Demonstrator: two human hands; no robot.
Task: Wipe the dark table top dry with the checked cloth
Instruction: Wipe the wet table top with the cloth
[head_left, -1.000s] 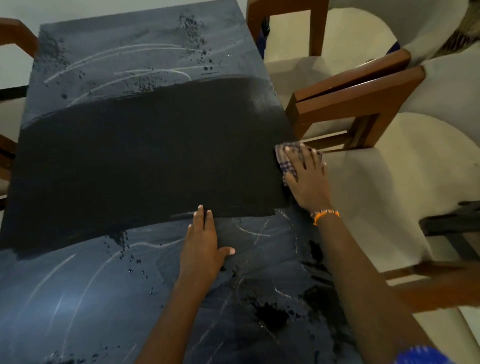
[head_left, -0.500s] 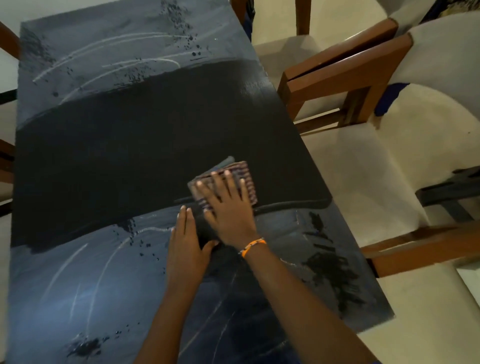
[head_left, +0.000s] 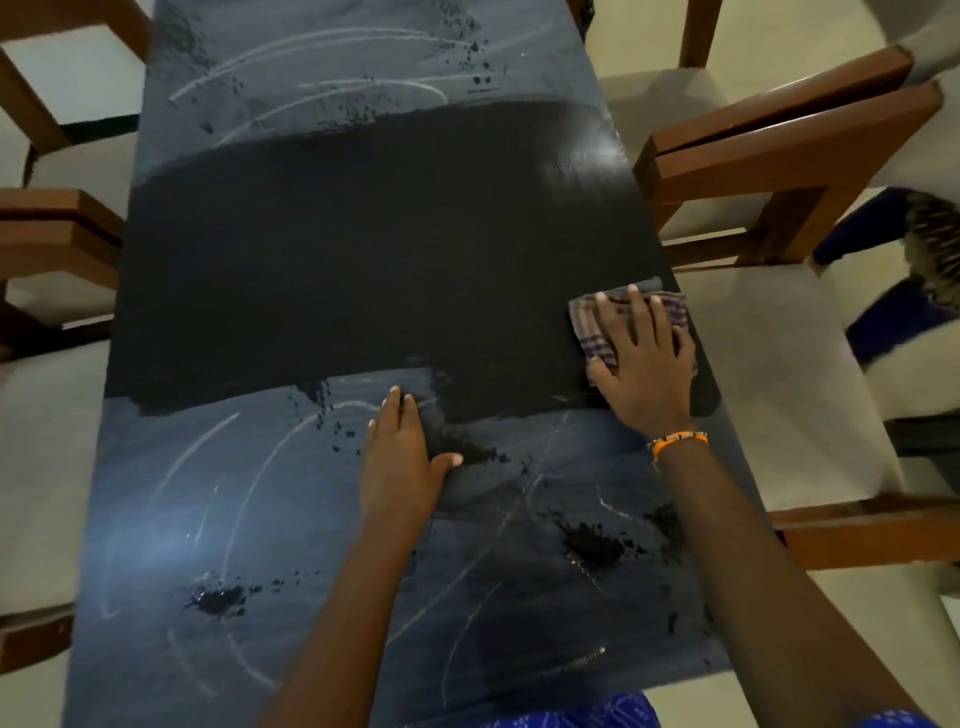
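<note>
The dark table top (head_left: 332, 270) runs away from me, with a matt black band across its middle and shiny wet streaks and droplets at the near and far ends. The checked cloth (head_left: 589, 330) lies folded at the table's right edge. My right hand (head_left: 644, 364) presses flat on it with straight, spread fingers; an orange band sits on that wrist. My left hand (head_left: 402, 457) rests flat on the wet near part of the table, fingers together and thumb out, holding nothing.
Wooden chairs with pale cushions stand close on both sides: one chair arm (head_left: 779, 156) at the right and another chair (head_left: 57, 244) at the left. Dark puddles (head_left: 592, 543) dot the near table surface. Blue fabric (head_left: 909, 306) lies at far right.
My right hand slid the cloth from the right edge to the table's middle beside my left hand, then back out to the right edge. My left hand stayed planted.
</note>
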